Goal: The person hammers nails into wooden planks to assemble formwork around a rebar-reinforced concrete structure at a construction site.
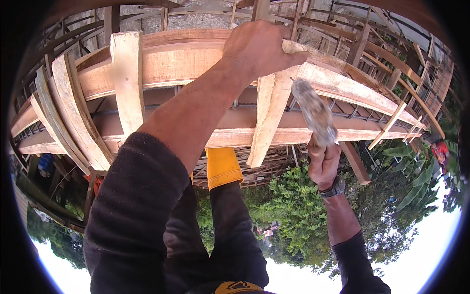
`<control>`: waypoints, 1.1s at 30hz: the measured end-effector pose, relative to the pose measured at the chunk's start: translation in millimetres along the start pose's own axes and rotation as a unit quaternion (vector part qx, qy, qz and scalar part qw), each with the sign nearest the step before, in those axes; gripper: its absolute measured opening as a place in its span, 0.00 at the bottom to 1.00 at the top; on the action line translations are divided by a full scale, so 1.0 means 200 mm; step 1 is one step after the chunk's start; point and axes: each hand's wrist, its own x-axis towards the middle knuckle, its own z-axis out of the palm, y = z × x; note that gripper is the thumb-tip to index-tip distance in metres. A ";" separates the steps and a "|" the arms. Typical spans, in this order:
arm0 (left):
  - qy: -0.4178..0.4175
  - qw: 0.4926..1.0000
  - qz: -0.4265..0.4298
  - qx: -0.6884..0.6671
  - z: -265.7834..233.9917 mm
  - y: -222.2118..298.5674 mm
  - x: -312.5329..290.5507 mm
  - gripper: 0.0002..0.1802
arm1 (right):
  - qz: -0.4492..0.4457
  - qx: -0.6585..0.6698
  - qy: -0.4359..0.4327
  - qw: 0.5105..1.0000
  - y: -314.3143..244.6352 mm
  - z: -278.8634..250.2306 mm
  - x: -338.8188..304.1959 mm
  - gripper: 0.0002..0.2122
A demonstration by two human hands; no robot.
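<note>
My left hand (257, 46) reaches up over the upper long wooden beam (186, 61). Its fingers curl past the beam's far edge and its thumb points right. Just below that hand a short pale board (269, 115) runs across the upper and lower beams. A small dark nail (292, 79) shows near the thumb, by the board's upper end. My right hand (324, 164), with a watch on the wrist, is closed around the near end of a thick grey-brown, hammer-like tool (314, 112). Motion blurs that tool; its far end is close to the nail.
More short boards (127, 81) cross the beams on the left. Steel rebar (347, 110) runs between the upper and lower beams (289, 137). Wooden posts and poles (360, 44) stand beyond. Yellow boots (223, 166), stacked sticks and green plants (293, 210) lie below; a person in red (440, 152) is far right.
</note>
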 end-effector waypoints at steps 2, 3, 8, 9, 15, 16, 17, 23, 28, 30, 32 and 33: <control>0.020 1.000 0.019 0.009 -0.01 0.00 -0.01 0.37 | 0.099 0.004 0.003 0.995 0.01 -0.02 0.03 0.24; 0.029 0.999 0.029 0.013 -0.01 0.00 -0.01 0.36 | 0.116 0.025 0.025 0.993 0.01 -0.04 0.00 0.25; 0.010 1.000 0.014 0.009 0.00 0.00 0.00 0.38 | -0.073 0.195 0.092 0.974 0.05 0.08 -0.08 0.22; 0.013 0.999 0.025 0.018 0.00 0.01 0.01 0.36 | -0.043 0.083 0.089 0.992 0.09 0.09 -0.07 0.22; 0.034 0.999 0.006 0.004 -0.02 0.00 -0.01 0.38 | 0.043 0.247 0.093 0.964 -0.02 0.08 -0.09 0.25; -0.016 1.000 -0.006 -0.003 -0.03 0.03 0.00 0.38 | 0.017 0.277 0.128 0.952 0.01 0.12 -0.13 0.26; -0.006 1.000 -0.003 -0.009 -0.02 0.03 0.00 0.39 | 0.052 0.247 0.093 0.963 0.04 0.11 -0.08 0.27; 0.006 1.000 -0.003 -0.022 -0.02 0.01 -0.02 0.40 | 0.071 0.271 0.042 0.959 -0.02 0.06 -0.06 0.20; 0.015 0.999 -0.007 -0.041 0.00 0.01 0.00 0.41 | 0.182 0.156 -0.048 0.970 0.08 0.04 0.03 0.21; 0.019 0.998 -0.003 -0.053 -0.01 -0.03 0.02 0.41 | 0.208 0.241 0.018 0.948 0.04 0.09 -0.02 0.20; 0.056 0.997 0.023 -0.041 0.01 -0.03 0.00 0.38 | 0.227 0.286 0.100 0.926 0.03 0.19 -0.15 0.18; 0.053 0.997 0.018 -0.055 0.01 -0.03 0.00 0.37 | 0.232 0.242 0.116 0.935 0.04 0.25 -0.21 0.17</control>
